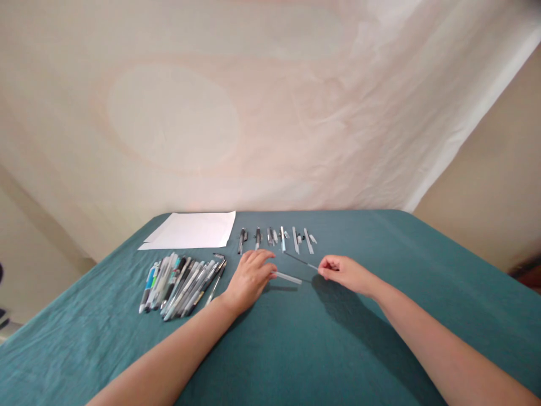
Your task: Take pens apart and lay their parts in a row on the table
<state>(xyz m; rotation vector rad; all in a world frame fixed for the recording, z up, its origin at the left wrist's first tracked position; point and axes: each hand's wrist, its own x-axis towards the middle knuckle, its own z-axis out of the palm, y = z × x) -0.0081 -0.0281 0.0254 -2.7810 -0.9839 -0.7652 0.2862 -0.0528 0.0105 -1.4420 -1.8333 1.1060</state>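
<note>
My right hand (343,274) pinches a thin refill (302,260), pointing leftward and away; my left hand (252,277) grips a clear barrel (289,277), pointing rightward; their axes sit offset.

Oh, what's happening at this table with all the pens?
A person is handling pen parts over a table covered in green cloth. The left hand holds a clear pen barrel, and the right hand pinches a thin pen refill, separate from it. A pile of pens lies to the left, with white paper behind it. Beyond the hands, more pens and parts lie in a row.
</note>
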